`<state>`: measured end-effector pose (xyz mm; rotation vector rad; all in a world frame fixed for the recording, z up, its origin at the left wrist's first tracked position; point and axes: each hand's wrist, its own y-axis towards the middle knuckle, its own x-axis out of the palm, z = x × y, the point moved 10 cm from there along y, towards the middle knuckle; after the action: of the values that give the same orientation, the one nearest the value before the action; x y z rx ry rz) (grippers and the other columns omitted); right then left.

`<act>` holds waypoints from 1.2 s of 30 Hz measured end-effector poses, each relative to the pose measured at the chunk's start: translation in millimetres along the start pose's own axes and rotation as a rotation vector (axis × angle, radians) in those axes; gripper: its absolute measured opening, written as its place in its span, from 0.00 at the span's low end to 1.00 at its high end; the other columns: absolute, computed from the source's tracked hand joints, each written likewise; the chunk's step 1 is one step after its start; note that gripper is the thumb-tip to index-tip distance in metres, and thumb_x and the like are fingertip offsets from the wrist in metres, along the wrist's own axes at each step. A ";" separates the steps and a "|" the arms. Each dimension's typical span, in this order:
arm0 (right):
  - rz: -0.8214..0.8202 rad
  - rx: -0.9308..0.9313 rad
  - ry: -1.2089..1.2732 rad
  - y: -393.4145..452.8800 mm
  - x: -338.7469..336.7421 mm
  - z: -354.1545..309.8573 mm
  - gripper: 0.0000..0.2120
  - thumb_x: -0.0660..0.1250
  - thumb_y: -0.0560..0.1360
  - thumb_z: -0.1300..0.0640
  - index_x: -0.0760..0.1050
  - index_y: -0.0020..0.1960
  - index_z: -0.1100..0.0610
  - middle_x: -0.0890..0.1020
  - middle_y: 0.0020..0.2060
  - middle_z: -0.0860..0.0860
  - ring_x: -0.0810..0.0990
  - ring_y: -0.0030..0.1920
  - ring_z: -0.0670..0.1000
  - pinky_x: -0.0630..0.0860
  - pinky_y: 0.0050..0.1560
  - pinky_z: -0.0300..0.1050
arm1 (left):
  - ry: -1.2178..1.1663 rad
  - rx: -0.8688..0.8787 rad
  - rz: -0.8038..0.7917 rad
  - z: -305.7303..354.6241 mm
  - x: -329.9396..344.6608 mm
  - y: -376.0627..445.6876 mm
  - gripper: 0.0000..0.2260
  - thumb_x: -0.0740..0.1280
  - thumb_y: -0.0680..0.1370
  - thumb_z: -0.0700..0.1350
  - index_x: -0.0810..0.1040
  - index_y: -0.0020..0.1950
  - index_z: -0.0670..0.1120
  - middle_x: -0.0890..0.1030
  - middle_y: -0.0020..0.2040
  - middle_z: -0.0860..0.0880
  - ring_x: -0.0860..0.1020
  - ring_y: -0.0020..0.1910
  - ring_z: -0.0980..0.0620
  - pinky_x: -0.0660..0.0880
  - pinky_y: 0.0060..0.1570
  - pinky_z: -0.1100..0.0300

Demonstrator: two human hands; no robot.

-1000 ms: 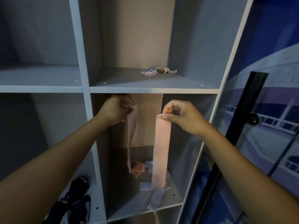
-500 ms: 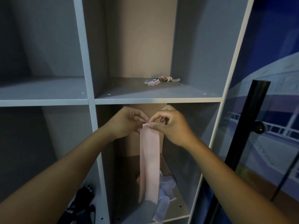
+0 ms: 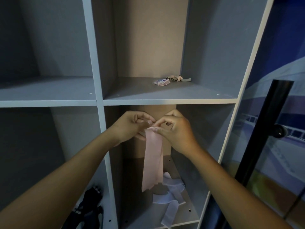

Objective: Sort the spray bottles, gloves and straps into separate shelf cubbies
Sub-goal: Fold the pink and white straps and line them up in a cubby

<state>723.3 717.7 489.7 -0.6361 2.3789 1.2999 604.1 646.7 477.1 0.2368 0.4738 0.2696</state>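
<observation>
Our hands have met: left hand [image 3: 132,128] and right hand [image 3: 175,129] pinch the pink strap [image 3: 153,159] doubled; white straps [image 3: 166,197] already at six o'clock, sorting unfinished.

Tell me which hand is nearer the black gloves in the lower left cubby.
Left. The left hand is up and just right of the black gloves, near the divider; the right hand is farther right. Both pinch the pink strap.

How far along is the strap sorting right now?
Done, by the look of it: white straps lie in the lower middle cubby and dark gloves in the cubby to its left. In hand: the left hand and right hand pinch the top of a pink strap hanging doubled. Left: placing it. No spray bottles are in view.
</observation>
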 end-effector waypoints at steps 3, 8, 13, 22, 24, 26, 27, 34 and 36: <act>0.025 -0.027 0.002 -0.6 -1.2 -2.4 0.05 0.79 0.68 0.51 0.85 0.42 0.48 0.74 0.42 0.45 0.74 0.45 0.42 0.67 0.43 0.28 | 0.057 0.010 0.013 -0.3 -2.8 0.0 0.08 0.66 0.81 0.40 0.80 0.58 0.43 0.86 0.45 0.47 0.85 0.44 0.49 0.84 0.39 0.56; 0.005 -0.015 -0.005 -1.7 5.4 0.4 0.05 0.79 0.67 0.51 0.84 0.42 0.47 0.74 0.43 0.47 0.73 0.46 0.42 0.69 0.45 0.32 | 0.090 0.035 0.033 2.6 -3.1 -2.3 0.07 0.66 0.81 0.41 0.81 0.57 0.47 0.86 0.43 0.50 0.84 0.42 0.48 0.81 0.36 0.57; 0.014 -0.006 -0.023 -2.9 7.2 9.4 0.10 0.78 0.69 0.53 0.82 0.49 0.50 0.74 0.47 0.47 0.72 0.46 0.40 0.67 0.46 0.27 | 0.024 0.019 0.053 0.0 -1.0 -4.3 0.09 0.65 0.81 0.44 0.79 0.60 0.49 0.85 0.49 0.46 0.83 0.49 0.41 0.81 0.43 0.52; -0.057 -0.015 -0.019 0.6 4.1 14.1 0.04 0.75 0.72 0.53 0.82 0.43 0.51 0.77 0.46 0.48 0.76 0.49 0.47 0.73 0.48 0.39 | -0.046 -0.082 0.004 -39.5 18.9 -21.8 0.15 0.73 0.75 0.42 0.79 0.60 0.45 0.85 0.53 0.46 0.84 0.53 0.50 0.82 0.49 0.57; -0.089 -0.001 -0.036 1.4 5.2 17.7 0.03 0.75 0.73 0.53 0.82 0.43 0.50 0.77 0.46 0.46 0.76 0.48 0.45 0.70 0.47 0.36 | 0.017 -0.076 -0.014 -48.5 29.2 -23.8 0.11 0.73 0.75 0.43 0.81 0.56 0.44 0.85 0.52 0.48 0.84 0.50 0.53 0.82 0.47 0.60; -0.141 0.032 -0.040 -1.3 12.8 25.7 0.03 0.75 0.73 0.53 0.82 0.43 0.49 0.76 0.45 0.45 0.75 0.47 0.43 0.69 0.46 0.33 | 0.044 -0.095 0.037 -61.7 30.9 -22.4 0.10 0.74 0.74 0.45 0.81 0.54 0.44 0.85 0.52 0.50 0.84 0.51 0.54 0.82 0.52 0.56; -0.171 0.041 -0.041 -4.0 18.7 29.9 0.02 0.75 0.73 0.53 0.82 0.43 0.50 0.75 0.45 0.44 0.75 0.47 0.43 0.68 0.45 0.33 | 0.057 -0.097 0.069 -67.1 29.8 -21.6 0.10 0.74 0.74 0.45 0.81 0.54 0.44 0.85 0.52 0.50 0.84 0.51 0.53 0.82 0.54 0.54; -0.408 0.163 -0.035 -29.2 117.2 106.3 0.03 0.76 0.72 0.52 0.82 0.40 0.47 0.78 0.39 0.44 0.76 0.41 0.41 0.72 0.44 0.36 | 0.267 -0.218 0.300 -120.6 10.5 -22.4 0.15 0.74 0.74 0.45 0.77 0.60 0.49 0.79 0.53 0.56 0.78 0.51 0.58 0.73 0.46 0.69; -0.423 0.204 -0.049 -28.6 144.8 129.5 0.02 0.75 0.73 0.53 0.83 0.43 0.50 0.76 0.40 0.42 0.75 0.41 0.41 0.71 0.44 0.34 | 0.316 -0.294 0.340 -145.0 8.7 -26.9 0.16 0.72 0.76 0.46 0.75 0.62 0.50 0.77 0.54 0.55 0.76 0.52 0.57 0.70 0.48 0.67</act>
<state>629.7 783.3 330.1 -0.9646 2.1435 0.8713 547.7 647.5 340.6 -0.0169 0.6984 0.7096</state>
